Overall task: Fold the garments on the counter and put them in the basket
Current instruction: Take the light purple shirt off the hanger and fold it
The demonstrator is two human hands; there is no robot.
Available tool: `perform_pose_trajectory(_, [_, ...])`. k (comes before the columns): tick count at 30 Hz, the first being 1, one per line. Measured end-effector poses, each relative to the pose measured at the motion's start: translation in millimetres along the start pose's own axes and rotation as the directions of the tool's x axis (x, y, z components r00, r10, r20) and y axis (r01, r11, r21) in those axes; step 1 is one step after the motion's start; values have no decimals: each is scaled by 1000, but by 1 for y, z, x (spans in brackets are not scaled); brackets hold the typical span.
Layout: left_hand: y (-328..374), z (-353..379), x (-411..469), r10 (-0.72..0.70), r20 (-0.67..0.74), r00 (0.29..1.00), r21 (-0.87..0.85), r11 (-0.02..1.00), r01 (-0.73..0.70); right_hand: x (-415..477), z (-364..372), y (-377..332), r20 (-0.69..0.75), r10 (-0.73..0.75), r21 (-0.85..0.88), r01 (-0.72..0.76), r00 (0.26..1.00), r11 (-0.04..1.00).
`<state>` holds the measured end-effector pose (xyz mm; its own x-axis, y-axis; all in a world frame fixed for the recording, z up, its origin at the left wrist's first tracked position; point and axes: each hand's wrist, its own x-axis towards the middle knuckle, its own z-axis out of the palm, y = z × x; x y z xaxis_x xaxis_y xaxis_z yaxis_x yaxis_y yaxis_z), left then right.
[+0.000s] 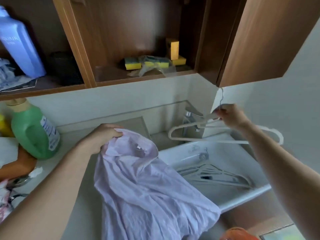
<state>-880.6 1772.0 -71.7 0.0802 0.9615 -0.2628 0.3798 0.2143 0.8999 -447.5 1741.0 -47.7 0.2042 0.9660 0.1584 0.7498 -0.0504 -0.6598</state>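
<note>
- Nearest me, at the bottom edge, an orange woven-looking thing (237,233) just shows. It may be the basket, but too little of it is visible to tell.
- The lilac shirt (147,187), the garment in hand, hangs from its collar. Its lower half is bunched on the counter (81,213) and spills over the near corner of the sink (247,197). It is not yet folded.
- The left hand (102,137) has its fingers curled tight round the back of the collar. My guess is that it holds the shirt up there so the body drops straight and can be laid flat.
- Several pale hangers (213,175) lie in a heap down in the sink, which seems to serve as the dump for them.
- Above the sink, the right hand (230,116) pinches a white hanger (199,139) at the neck, just under its wire hook. The hanger is clear of the shirt, and it looks bound for the same heap.
- The tap (190,118) stands just behind that hanger.
- Off to the left, a green detergent bottle (32,132) stands by the wall, with crumpled patterned cloth (5,201) at the left edge nearer me, perhaps more garments waiting.
- Farthest back is the open cupboard. Yellow sponges (133,64) lie on one shelf and a blue bottle (19,45) stands on the other.
</note>
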Motion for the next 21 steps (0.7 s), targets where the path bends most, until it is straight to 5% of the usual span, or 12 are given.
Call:
perform_pose_trajectory(7, [-1, 6, 10, 44, 3, 999, 14, 999, -44, -15, 50, 87, 124, 355, -333, -298, 927, 895])
perform_pose_trajectory(12, [4, 0, 1, 162, -59, 985, 147, 977, -152, -1, 96, 5, 251, 88, -123, -58, 964, 991])
perform_pose_trajectory(16, [2, -11, -20, 243, -163, 956, 195, 958, -211, -12, 158, -80, 506, -168, 70, 154, 846, 986])
perform_pose_trajectory(21, [-17, -35, -54, 210, -352, 912, 178, 972, -155, -30, 215, -110, 665, -101, -132, 250, 740, 959])
